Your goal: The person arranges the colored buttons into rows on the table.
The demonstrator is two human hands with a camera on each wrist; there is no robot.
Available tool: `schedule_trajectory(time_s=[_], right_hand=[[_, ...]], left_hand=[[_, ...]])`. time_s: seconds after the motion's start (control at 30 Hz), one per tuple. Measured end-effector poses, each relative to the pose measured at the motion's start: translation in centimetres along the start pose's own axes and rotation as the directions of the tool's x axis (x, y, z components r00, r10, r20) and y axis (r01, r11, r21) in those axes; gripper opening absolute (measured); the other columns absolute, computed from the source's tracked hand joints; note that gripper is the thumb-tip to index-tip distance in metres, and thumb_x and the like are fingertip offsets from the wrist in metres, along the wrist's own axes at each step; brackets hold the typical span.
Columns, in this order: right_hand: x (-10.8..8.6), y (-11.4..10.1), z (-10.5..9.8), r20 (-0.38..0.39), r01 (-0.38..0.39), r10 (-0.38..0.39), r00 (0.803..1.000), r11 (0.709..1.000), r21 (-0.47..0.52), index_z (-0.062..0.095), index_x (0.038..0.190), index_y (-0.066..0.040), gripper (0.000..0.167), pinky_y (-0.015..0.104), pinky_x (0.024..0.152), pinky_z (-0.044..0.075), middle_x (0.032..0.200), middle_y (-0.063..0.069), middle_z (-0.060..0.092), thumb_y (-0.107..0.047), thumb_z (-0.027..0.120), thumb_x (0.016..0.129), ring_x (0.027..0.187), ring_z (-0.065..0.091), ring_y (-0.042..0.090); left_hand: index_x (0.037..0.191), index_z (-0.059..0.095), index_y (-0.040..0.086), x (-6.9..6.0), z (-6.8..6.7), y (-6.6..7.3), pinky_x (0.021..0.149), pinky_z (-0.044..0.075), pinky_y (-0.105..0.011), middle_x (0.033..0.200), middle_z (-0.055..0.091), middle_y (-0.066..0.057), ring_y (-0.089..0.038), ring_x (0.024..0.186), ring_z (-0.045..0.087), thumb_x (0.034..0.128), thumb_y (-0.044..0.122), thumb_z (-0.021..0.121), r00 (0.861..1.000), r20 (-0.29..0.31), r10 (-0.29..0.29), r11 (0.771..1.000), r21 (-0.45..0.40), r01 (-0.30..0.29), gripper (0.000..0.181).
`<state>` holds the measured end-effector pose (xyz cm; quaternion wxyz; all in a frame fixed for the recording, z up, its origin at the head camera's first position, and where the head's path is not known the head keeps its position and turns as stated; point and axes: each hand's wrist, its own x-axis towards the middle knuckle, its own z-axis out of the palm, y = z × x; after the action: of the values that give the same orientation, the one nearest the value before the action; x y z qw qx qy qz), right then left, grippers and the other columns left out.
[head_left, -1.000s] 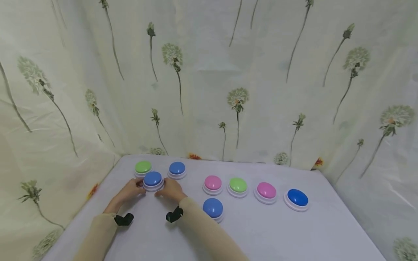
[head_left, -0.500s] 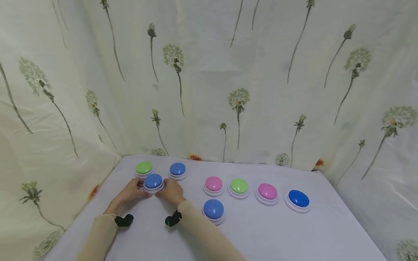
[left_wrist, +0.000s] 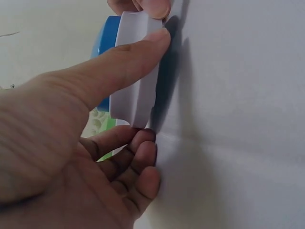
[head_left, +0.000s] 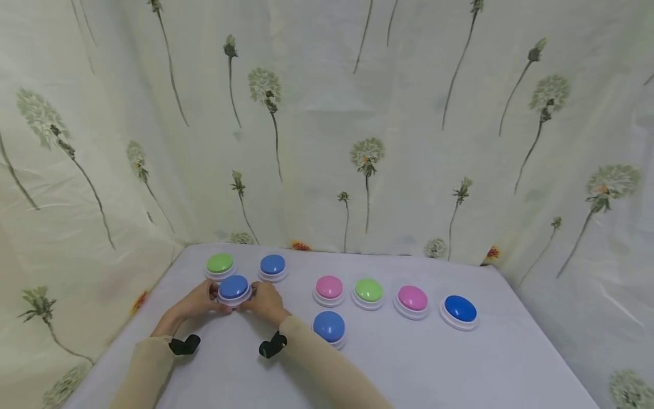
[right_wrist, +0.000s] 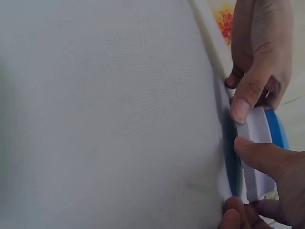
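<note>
A blue push button on a round white base (head_left: 234, 287) is between my two hands at the left of the table in the head view. My left hand (head_left: 196, 301) grips its left side and my right hand (head_left: 267, 303) its right side. In the left wrist view, my left thumb lies across the white base (left_wrist: 136, 81), with a dark shadow beneath it. The right wrist view has both thumbs on the base (right_wrist: 255, 126). A green button (head_left: 219, 263) stands just behind the held one. Another blue button (head_left: 273, 264) is behind my right hand.
Right of my hands, a row holds a pink button (head_left: 329, 287), a green one (head_left: 369, 289), a second pink one (head_left: 413, 297) and a dark blue one (head_left: 460, 308). One more blue button (head_left: 329, 326) sits nearer, beside my right sleeve. Flowered cloth (head_left: 317, 142) hangs behind the table.
Both hands have brought the held blue button slightly nearer to me, away from the green one. The head view has shifted a little; the other buttons stay in place.
</note>
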<state>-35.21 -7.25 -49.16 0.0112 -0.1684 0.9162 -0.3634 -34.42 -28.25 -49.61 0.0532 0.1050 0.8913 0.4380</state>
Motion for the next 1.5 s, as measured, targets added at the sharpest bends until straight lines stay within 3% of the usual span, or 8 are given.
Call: schedule_trajectory(time_s=[0.3, 0.4, 0.7, 1.1, 1.3, 1.5], right_hand=[[-0.4, -0.1, -0.8, 0.042, 0.025, -0.026, 0.999, 0.999, 0.026, 0.065, 0.106, -0.005, 0.044, 0.021, 0.065, 0.048, 0.088, 0.002, 0.067, -0.023, 0.085, 0.071, 0.07, 0.055, 0.007], [-0.8, -0.2, -1.2, 0.033, 0.036, -0.037, 0.999, 0.999, 0.023, 0.065, 0.106, -0.004, 0.043, 0.021, 0.063, 0.047, 0.088, 0.002, 0.067, -0.023, 0.085, 0.072, 0.068, 0.054, 0.007], [-1.8, -0.1, -2.5, -0.004, 0.067, -0.067, 0.998, 0.998, -0.004, 0.065, 0.109, -0.005, 0.046, 0.024, 0.07, 0.053, 0.099, 0.006, 0.071, -0.027, 0.084, 0.072, 0.08, 0.062, 0.01], [-4.3, 0.5, -4.9, -0.057, 0.185, -0.187, 0.981, 0.982, -0.046, 0.063, 0.119, -0.008, 0.054, 0.026, 0.08, 0.052, 0.111, 0.005, 0.068, -0.033, 0.08, 0.074, 0.098, 0.064, 0.015], [-6.3, 1.3, -6.6, -0.074, 0.166, -0.169, 0.983, 0.985, -0.05, 0.063, 0.121, -0.01, 0.055, 0.027, 0.078, 0.051, 0.109, 0.005, 0.066, -0.038, 0.079, 0.076, 0.097, 0.062, 0.016], [-8.7, 3.0, -8.6, -0.087, 0.136, -0.142, 0.986, 0.988, -0.066, 0.063, 0.116, -0.006, 0.057, 0.023, 0.071, 0.049, 0.105, 0.007, 0.064, -0.04, 0.081, 0.074, 0.089, 0.059, 0.014]], left_hand=[[0.12, 0.04, -0.01, -0.6, 0.1, 1.7, 0.078, 0.045, -0.032, 0.108, 0.055, -0.02, -0.025, 0.093, 0.052, 0.0723, 0.02, 0.085, 0.997, 0.046, -0.054, 0.998, 0.02, 0.053, 0.072], [0.117, 0.041, -0.01, -0.7, 0.1, 2.2, 0.078, 0.045, -0.033, 0.108, 0.055, -0.021, -0.025, 0.093, 0.053, 0.0724, 0.02, 0.085, 0.998, 0.047, -0.037, 0.999, 0.02, 0.036, 0.069], [0.121, 0.039, -0.01, -1.0, 0.2, 3.8, 0.081, 0.046, -0.034, 0.11, 0.056, -0.02, -0.024, 0.096, 0.055, 0.0725, 0.018, 0.084, 0.998, 0.06, 0.018, 1.0, 0.009, -0.019, 0.072], [0.101, 0.042, -0.006, -2.3, 1.0, 7.5, 0.072, 0.044, -0.032, 0.094, 0.052, -0.014, -0.022, 0.084, 0.049, 0.0714, 0.016, 0.084, 0.996, 0.065, 0.058, 0.996, 0.057, -0.061, 0.056], [0.103, 0.043, -0.006, -2.6, 2.3, 9.5, 0.072, 0.045, -0.032, 0.095, 0.052, -0.014, -0.022, 0.085, 0.049, 0.0697, 0.015, 0.084, 0.995, 0.075, 0.072, 0.996, 0.038, -0.075, 0.057], [0.102, 0.043, -0.005, -3.1, 5.0, 11.7, 0.069, 0.044, -0.031, 0.093, 0.051, -0.013, -0.021, 0.083, 0.049, 0.0674, 0.015, 0.086, 0.994, 0.067, 0.092, 0.995, 0.027, -0.094, 0.059]])
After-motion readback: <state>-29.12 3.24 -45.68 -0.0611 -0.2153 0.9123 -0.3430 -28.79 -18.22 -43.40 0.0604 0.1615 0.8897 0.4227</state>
